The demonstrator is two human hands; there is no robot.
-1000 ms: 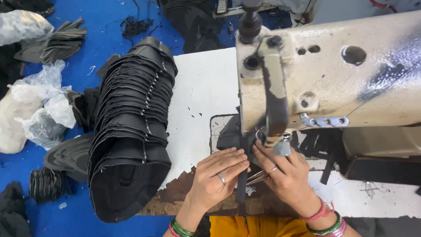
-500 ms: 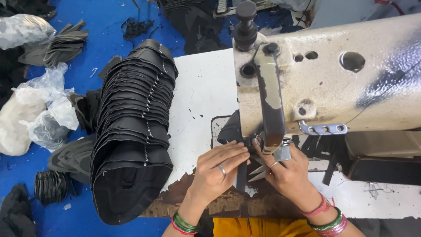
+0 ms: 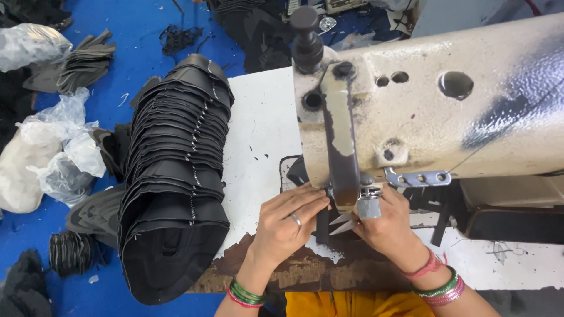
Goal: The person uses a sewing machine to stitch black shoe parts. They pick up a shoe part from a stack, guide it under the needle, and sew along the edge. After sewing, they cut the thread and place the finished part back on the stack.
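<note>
Two bare hands meet under the head of a cream sewing machine (image 3: 435, 111) in the single head view. The left hand (image 3: 288, 220) lies flat, fingers together and stretched toward the needle area, pressing a narrow black strip (image 3: 322, 226) down on the bench (image 3: 258, 129); a ring sits on one finger and green and red bangles circle the wrist. Its grip is not closed around anything, only pressed on the strip. The right hand (image 3: 388, 226) sits just beside it, on the other side of the strip, with its grip closed on small metal snips (image 3: 343, 223), whose pointed blades stick out toward the left hand, close to the strip. Pink and green bangles ring this wrist too. Whether the blades touch the strip I cannot tell, as the machine's dark front bar hides that spot.

Just left of the left hand's grip, across a bare patch of white bench top, a tall leaning stack of black stitched pieces (image 3: 173, 194) lies along the bench edge, linked by pale thread. Nearer the person than both grips, the bench surface is worn to brown. Well beyond the stack, on the blue floor (image 3: 135, 53), lie crumpled clear plastic bags (image 3: 53, 158) and loose bundles of dark cut pieces (image 3: 85, 64). Below the hands, yellow cloth (image 3: 346, 304) of the person's clothing shows.
</note>
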